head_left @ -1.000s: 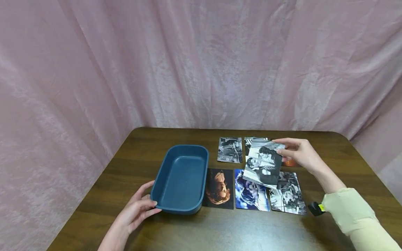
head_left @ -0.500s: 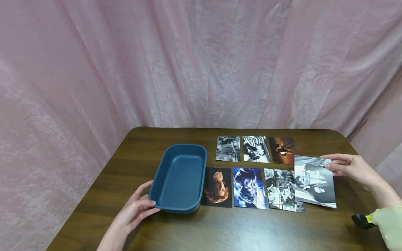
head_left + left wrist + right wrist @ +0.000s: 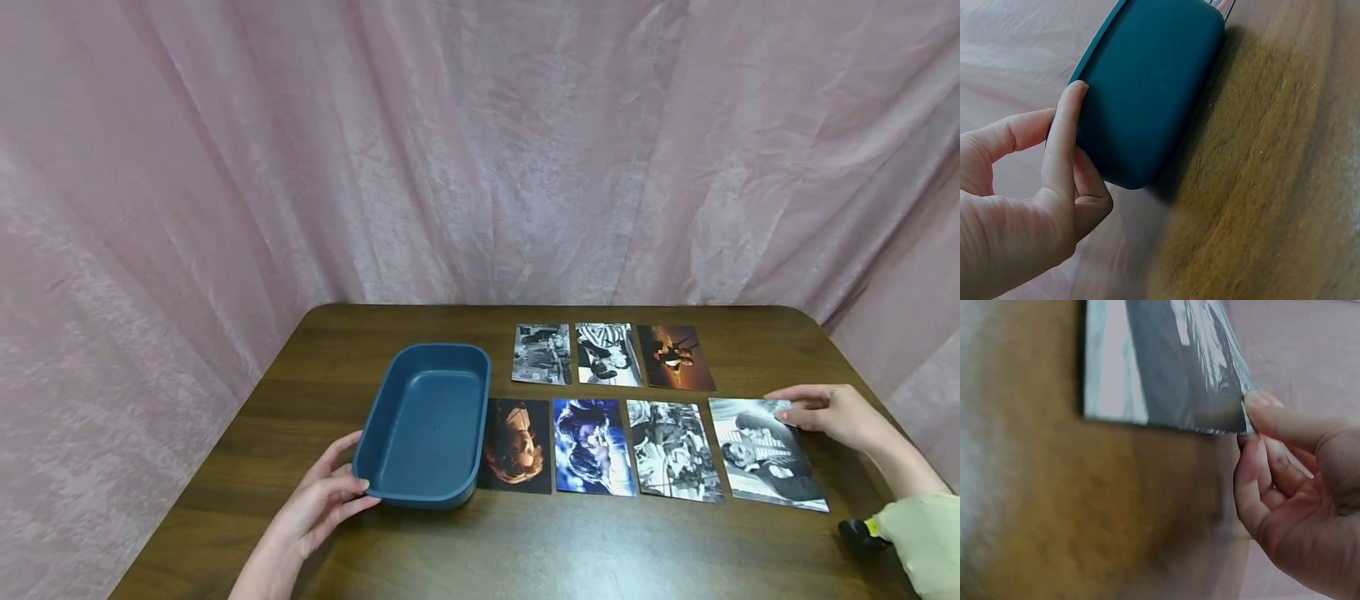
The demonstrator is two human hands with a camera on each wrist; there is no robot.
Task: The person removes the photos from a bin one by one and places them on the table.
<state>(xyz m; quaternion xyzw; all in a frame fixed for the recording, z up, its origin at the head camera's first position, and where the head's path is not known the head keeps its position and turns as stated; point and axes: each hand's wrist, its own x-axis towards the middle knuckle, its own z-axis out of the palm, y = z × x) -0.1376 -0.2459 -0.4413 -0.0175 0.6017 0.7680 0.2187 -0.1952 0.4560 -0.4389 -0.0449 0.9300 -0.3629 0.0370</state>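
My left hand (image 3: 322, 492) grips the near left corner of a deep blue plastic bin (image 3: 468, 492), which stands on the table. Its rim and outer wall (image 3: 1154, 87) show beside the fingers in the left wrist view. At the far right, my right hand (image 3: 843, 417) pinches the upper right corner of a black-and-white photo (image 3: 768, 458) of two people. In the right wrist view the thumb lies on top of the photo's corner (image 3: 1166, 369), fingers beneath. That photo is low at the right end of the front row; whether it lies fully flat I cannot tell.
Left of the held photo lie a black-and-white photo (image 3: 675, 450), a blue-toned one (image 3: 592, 446) and a dark portrait (image 3: 517, 446) beside the bin. Behind are two grey photos (image 3: 542, 354) (image 3: 609, 354) and an orange-brown one (image 3: 677, 358). A pink curtain (image 3: 480, 150) hangs behind the wooden table (image 3: 570, 550).
My right hand has carried the black-and-white photo rightward from above the other photos, then lowered it at the front row's right end. My left hand keeps its grip on the bin.
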